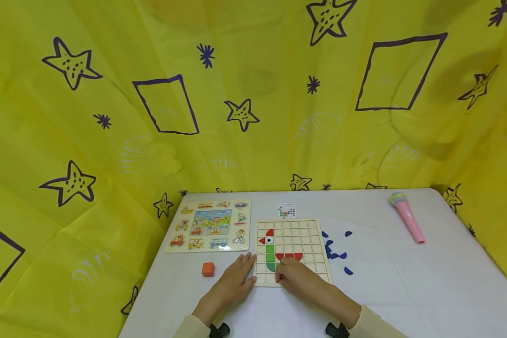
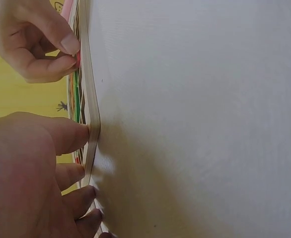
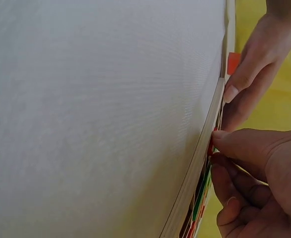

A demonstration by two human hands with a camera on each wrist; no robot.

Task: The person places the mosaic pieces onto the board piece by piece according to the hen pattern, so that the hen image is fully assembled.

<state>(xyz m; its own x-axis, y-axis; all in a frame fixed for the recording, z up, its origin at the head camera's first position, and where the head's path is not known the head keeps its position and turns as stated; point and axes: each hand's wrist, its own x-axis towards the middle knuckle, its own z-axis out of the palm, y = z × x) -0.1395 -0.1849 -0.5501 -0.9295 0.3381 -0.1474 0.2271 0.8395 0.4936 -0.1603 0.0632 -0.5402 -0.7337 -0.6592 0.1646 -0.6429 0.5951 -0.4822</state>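
Left hand [image 1: 232, 278]: fingers straight, lying flat, tips pressed against the grid board's [image 1: 310, 241] left edge.
Right hand [image 1: 295, 277]: curled fingertips pinching a red piece [image 3: 211, 147] over the board's lower rows.
Grid board: lower centre of the head view, flat on the white table [image 1: 405, 291], long axis running away from the person.
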